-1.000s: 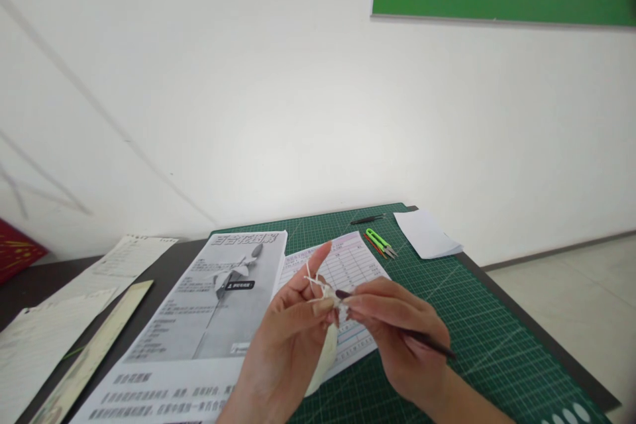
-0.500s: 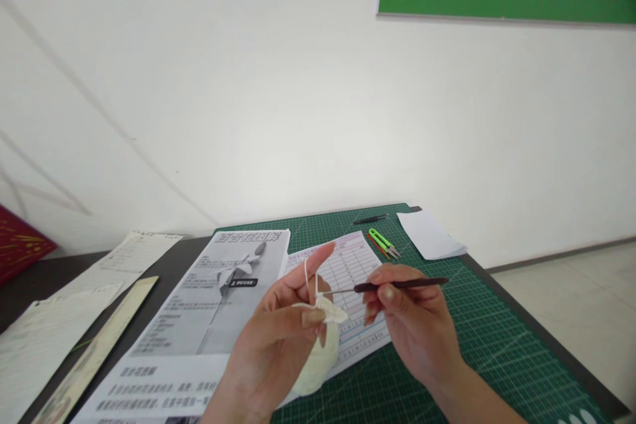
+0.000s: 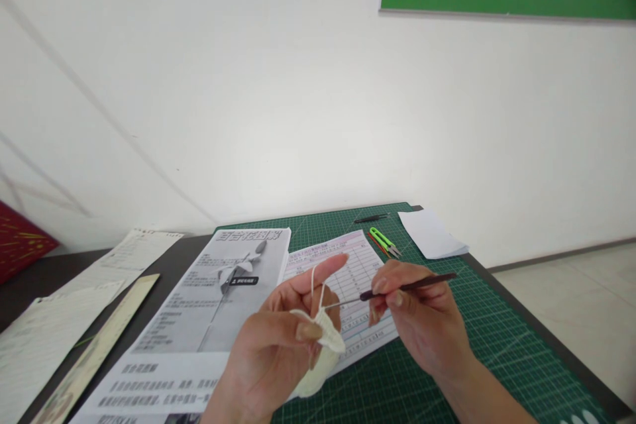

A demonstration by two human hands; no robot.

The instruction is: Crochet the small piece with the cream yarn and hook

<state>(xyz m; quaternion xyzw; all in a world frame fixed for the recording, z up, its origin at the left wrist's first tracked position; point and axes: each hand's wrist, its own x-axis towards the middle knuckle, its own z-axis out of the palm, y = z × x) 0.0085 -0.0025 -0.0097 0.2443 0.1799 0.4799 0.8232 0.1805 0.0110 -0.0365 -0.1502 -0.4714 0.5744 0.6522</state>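
Note:
Between the thumb and fingers of my left hand (image 3: 278, 338) is a small piece of cream crochet work (image 3: 330, 333). A strand of yarn loops over the raised index finger of that hand and runs down to the work. My right hand (image 3: 422, 318) pinches a crochet hook (image 3: 407, 286) by its dark handle. The hook's thin metal shaft points left, and its tip is at the top of the crochet piece, by the yarn. Below the left hand lies a pale cream ball of yarn (image 3: 318, 374), partly hidden by the fingers.
A green cutting mat (image 3: 501, 344) covers the table. On it lie a printed sheet with a flower picture (image 3: 163, 324), a ruled form (image 3: 355, 248), green thread snips (image 3: 381, 240), dark tweezers (image 3: 371, 218) and white paper (image 3: 431, 235). A ruler (image 3: 99, 344) and handwritten sheets (image 3: 44, 331) are at left.
The crochet piece has tilted downward in my left hand, and the raised index finger has tipped right. My right hand has shifted slightly right with the hook.

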